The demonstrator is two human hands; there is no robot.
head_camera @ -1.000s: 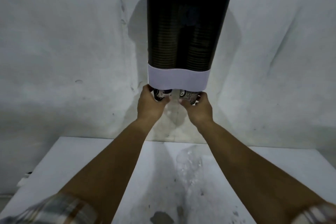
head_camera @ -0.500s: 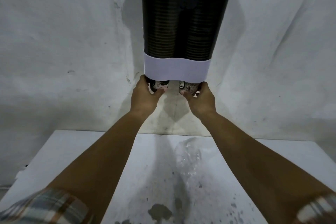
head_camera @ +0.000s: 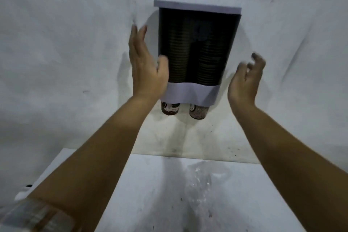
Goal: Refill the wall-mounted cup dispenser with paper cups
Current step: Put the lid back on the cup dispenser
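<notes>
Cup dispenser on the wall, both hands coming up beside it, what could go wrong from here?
1. The left hand is against the cup dispenser while the right hand is still apart from it; a one-sided push might shift it on the wall.
2. Two cups stick out below; jolting could drop them.
3. The plastic wrap on the table could slide off.

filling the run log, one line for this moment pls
hands: left open beside dispenser, right open, empty | cups: two poke out below | stacks: full
</notes>
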